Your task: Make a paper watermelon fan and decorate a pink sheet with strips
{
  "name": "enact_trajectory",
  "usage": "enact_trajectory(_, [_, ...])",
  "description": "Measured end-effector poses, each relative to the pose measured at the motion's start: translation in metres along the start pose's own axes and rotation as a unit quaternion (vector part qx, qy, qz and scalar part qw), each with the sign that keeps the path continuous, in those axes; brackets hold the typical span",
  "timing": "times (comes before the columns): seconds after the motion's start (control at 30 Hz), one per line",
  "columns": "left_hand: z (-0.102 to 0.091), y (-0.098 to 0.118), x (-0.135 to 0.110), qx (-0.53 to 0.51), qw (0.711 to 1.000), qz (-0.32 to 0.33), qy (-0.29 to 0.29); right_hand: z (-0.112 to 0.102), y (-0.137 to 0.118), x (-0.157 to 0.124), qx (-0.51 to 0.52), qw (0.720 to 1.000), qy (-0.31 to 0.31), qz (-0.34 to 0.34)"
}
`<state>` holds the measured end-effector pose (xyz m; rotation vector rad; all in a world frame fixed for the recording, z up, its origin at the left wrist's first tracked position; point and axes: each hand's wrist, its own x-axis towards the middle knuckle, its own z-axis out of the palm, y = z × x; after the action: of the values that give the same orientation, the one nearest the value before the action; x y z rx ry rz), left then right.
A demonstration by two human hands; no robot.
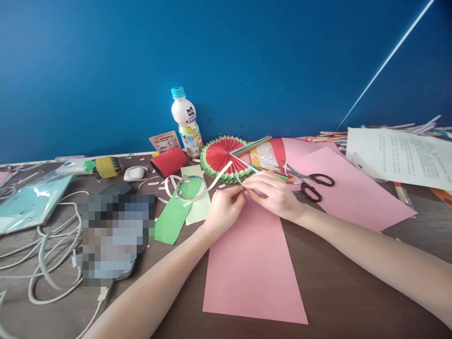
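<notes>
My left hand (pixel 225 209) and my right hand (pixel 273 193) meet at their fingertips over the far end of a pink paper sheet (pixel 252 273). Both are closed in a pinch, and a thin pale strip (pixel 238 177) curls out between the fingers; its lower part is hidden. Just behind them lies a round pleated paper fan (pixel 221 157), red with a white and green rim. Thin coloured paper sticks (pixel 252 146) lie across it. Black-handled scissors (pixel 310 181) rest beyond my right hand. Left of my left hand, a tape roll (pixel 191 188) sits on green paper (pixel 172 219).
More pink paper (pixel 349 188) and a printed sheet (pixel 399 157) lie at the right. A bottle (pixel 187 122) stands against the blue wall, near a red pouch-like item (pixel 169 162). At the left are a pixelated phone (pixel 118 240), white cables (pixel 45 259) and an earphone case (pixel 134 173).
</notes>
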<state>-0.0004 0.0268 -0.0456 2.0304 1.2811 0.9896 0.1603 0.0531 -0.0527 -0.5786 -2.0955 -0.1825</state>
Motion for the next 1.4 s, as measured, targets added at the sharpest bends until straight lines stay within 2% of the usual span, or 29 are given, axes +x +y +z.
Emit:
enact_trajectory(0.13, [-0.001,0.002,0.000,-0.029,0.999,-0.020,-0.012,0.000,-0.003,0.001,0.043,0.998,0.003,0.045])
enact_trajectory(0.27, [-0.003,0.004,0.001,-0.058,0.997,-0.052,-0.022,-0.003,-0.006,0.003,0.081,0.987,0.003,0.141])
enact_trajectory(0.47, [-0.004,0.001,0.003,-0.145,0.983,-0.100,-0.041,-0.011,0.007,0.008,0.087,0.939,0.052,0.327])
enact_trajectory(0.6, [-0.004,0.001,0.004,-0.162,0.980,-0.109,-0.036,-0.017,0.029,0.008,0.075,0.905,0.102,0.406])
enact_trajectory(0.7, [-0.006,0.004,0.005,-0.174,0.977,-0.119,-0.028,-0.023,0.048,0.004,0.084,0.880,0.144,0.444])
enact_trajectory(0.87, [-0.013,0.006,0.009,-0.194,0.973,-0.116,-0.034,-0.035,0.069,-0.002,0.065,0.849,0.140,0.506])
enact_trajectory(0.97, [-0.018,0.002,0.012,-0.225,0.966,-0.106,-0.063,-0.040,0.072,-0.001,0.041,0.857,0.126,0.498])
enact_trajectory(1.1, [-0.025,0.000,0.016,-0.229,0.962,-0.105,-0.103,-0.042,0.067,0.002,0.020,0.878,0.137,0.458])
enact_trajectory(1.17, [-0.028,0.003,0.016,-0.213,0.963,-0.107,-0.125,-0.042,0.060,0.006,0.052,0.885,0.116,0.448])
enact_trajectory(1.23, [-0.030,0.007,0.016,-0.198,0.963,-0.104,-0.152,-0.041,0.051,0.012,0.105,0.893,0.066,0.432])
enact_trajectory(1.33, [-0.034,0.013,0.015,-0.185,0.958,-0.096,-0.195,-0.041,0.035,0.022,0.216,0.896,-0.066,0.383])
enact_trajectory(1.4, [-0.036,0.016,0.015,-0.184,0.953,-0.092,-0.222,-0.041,0.026,0.027,0.292,0.876,-0.169,0.344])
